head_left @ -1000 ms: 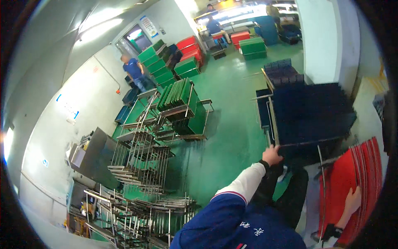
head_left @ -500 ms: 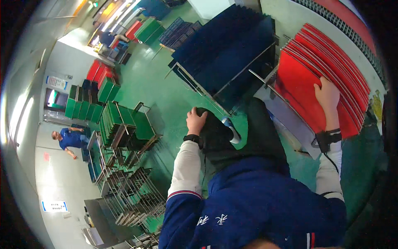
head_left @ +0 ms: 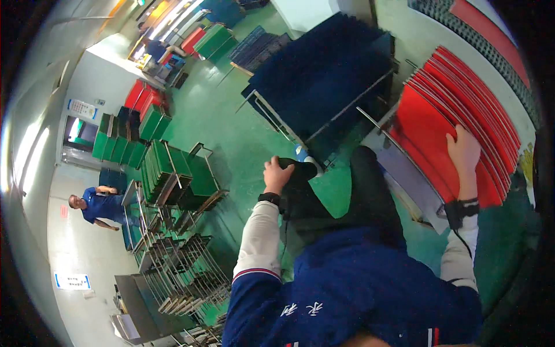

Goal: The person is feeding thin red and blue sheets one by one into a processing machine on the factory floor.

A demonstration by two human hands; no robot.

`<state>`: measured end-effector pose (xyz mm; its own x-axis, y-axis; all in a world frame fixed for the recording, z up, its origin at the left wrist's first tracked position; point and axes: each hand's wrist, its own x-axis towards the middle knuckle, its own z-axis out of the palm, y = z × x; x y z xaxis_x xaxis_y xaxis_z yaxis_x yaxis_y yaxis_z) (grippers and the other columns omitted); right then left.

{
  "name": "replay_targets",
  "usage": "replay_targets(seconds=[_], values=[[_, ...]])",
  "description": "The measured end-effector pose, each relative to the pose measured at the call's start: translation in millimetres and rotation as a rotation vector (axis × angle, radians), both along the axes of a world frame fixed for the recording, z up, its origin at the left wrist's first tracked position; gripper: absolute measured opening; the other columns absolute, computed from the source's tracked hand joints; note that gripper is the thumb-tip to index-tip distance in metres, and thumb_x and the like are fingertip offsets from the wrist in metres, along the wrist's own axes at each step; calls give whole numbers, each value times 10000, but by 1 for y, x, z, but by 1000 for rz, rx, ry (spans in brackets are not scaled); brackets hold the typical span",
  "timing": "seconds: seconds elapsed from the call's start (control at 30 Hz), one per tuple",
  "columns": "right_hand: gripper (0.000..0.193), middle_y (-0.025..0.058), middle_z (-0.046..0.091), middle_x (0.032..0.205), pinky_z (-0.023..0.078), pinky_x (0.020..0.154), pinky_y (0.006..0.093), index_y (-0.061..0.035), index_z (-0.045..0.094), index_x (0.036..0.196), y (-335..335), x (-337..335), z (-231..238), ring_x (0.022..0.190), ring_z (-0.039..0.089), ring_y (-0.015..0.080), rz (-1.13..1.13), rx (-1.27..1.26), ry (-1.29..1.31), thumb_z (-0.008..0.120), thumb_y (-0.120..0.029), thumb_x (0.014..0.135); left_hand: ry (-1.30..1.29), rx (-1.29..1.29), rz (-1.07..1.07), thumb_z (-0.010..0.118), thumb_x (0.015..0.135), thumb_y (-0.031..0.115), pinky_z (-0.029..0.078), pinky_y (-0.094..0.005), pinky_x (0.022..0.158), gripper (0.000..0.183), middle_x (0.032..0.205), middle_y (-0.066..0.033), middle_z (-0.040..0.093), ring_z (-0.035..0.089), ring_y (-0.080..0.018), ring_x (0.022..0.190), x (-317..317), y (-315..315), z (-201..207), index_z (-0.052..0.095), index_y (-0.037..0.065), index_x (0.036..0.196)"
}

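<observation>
Several red panels (head_left: 428,124) lean in a fanned row on a low support at the right. My right hand (head_left: 464,153) is at the upper edge of the front panels, its thumb on a red face and its fingertips partly hidden at the edge. It seems closed on one panel; which one I cannot tell. My left hand (head_left: 277,174) hangs beside my left knee with nothing in it, its fingers loosely bent and apart.
A rack of dark blue panels (head_left: 324,81) stands ahead, a metal bar (head_left: 368,117) jutting between it and the red row. Left are green panels (head_left: 159,170) and a wire rack (head_left: 188,272). A co-worker (head_left: 104,205) stands beyond; another person (head_left: 156,49) is far off.
My left foot has moved forward toward the blue rack. My right hand stays at the red panels, and the left still hangs by the knee. The nearer co-worker has shifted posture.
</observation>
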<state>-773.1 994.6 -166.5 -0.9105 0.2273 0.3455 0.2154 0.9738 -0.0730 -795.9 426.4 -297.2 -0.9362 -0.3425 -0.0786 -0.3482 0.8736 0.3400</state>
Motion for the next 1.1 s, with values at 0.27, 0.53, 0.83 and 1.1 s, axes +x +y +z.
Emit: replay_targets(seconds=[0.27, 0.53, 0.83, 1.1], values=[[448, 223, 633, 1170, 488, 872, 464, -22, 582, 1258, 58, -7, -51, 1036, 617, 389, -46, 15, -29, 564, -337, 939, -143, -34, 36, 731, 730, 493, 502, -485, 906, 653, 1186, -209, 573, 573, -415, 1090, -38, 19, 6, 590, 54, 1193], [497, 178, 593, 1300, 471, 969, 391, -16, 550, 1325, 37, -30, -54, 1157, 592, 322, -112, 111, -271, 536, -359, 965, -134, -55, 92, 678, 768, 440, 526, -473, 868, 472, 1063, -191, 655, 618, -390, 1021, -56, -13, -27, 691, 38, 1013], [511, 190, 587, 1306, 461, 984, 390, -8, 538, 1333, 40, -35, -59, 1168, 584, 327, -142, 128, -318, 533, -366, 969, -84, -34, 91, 657, 760, 407, 517, -481, 871, 437, 1060, -186, 653, 611, -384, 1015, -59, -9, -27, 695, 35, 986], [496, 199, 588, 1296, 461, 979, 412, 1, 541, 1321, 40, -29, -62, 1168, 578, 346, -101, 38, -225, 554, -337, 958, -72, -78, 97, 637, 773, 419, 525, -481, 861, 443, 1077, -184, 650, 608, -387, 1027, -50, -3, -15, 690, 36, 989]])
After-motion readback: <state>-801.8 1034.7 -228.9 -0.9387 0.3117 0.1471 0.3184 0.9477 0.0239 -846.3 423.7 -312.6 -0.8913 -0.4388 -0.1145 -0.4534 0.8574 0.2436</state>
